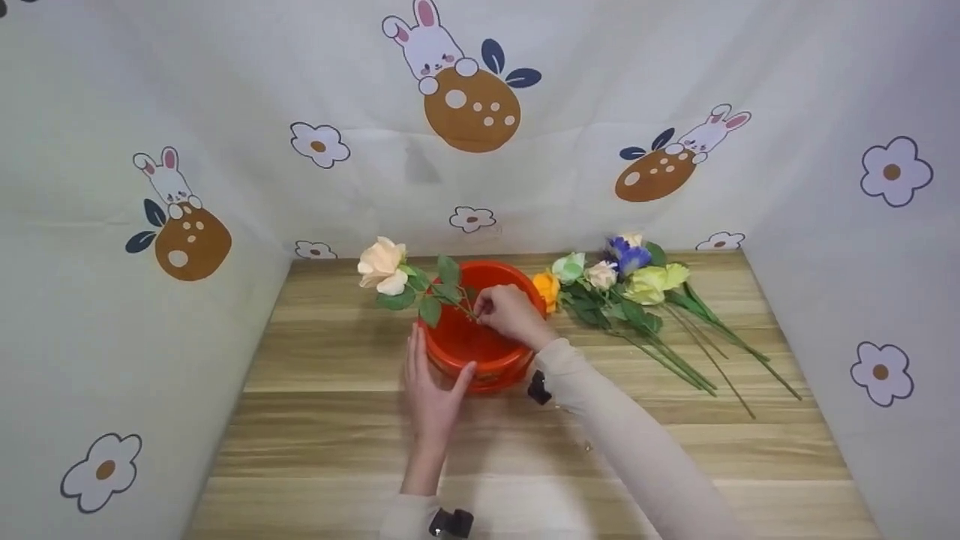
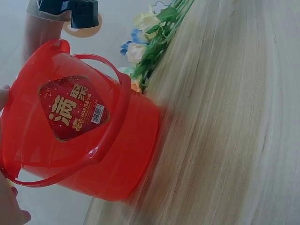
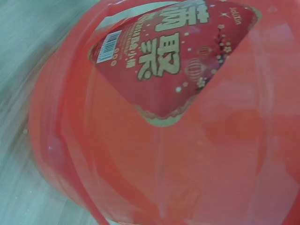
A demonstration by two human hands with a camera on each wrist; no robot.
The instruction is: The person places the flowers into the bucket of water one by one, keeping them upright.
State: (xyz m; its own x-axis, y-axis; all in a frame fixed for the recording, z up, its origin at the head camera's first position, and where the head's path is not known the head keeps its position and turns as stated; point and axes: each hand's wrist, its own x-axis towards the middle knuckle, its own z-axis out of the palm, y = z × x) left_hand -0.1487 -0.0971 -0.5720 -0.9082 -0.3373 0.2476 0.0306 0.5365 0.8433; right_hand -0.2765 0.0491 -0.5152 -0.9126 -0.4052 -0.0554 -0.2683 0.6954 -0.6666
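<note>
An open red plastic bucket (image 1: 480,352) stands on the table, with a dark red label (image 2: 74,108) on its side and its handle lowered. My left hand (image 1: 436,397) rests against the bucket's near left side, its fingers straight along the wall and the thumb at the front rim. Over the bucket's mouth, my right hand (image 1: 514,315) pinches the stem of an artificial peach rose (image 1: 382,266). The rose slants left, its bloom beyond the left rim and its leaves (image 1: 448,281) across the opening. The right wrist view shows mostly the bucket wall (image 3: 211,154).
Right of the bucket lies a bunch of artificial flowers: an orange bloom (image 1: 547,289) close by the rim, a blue one (image 1: 630,255), a yellow-green one (image 1: 654,283), and long green stems (image 1: 675,367) pointing toward the front right. Patterned cloth (image 1: 247,105) encloses the wooden table (image 1: 315,435) on three sides.
</note>
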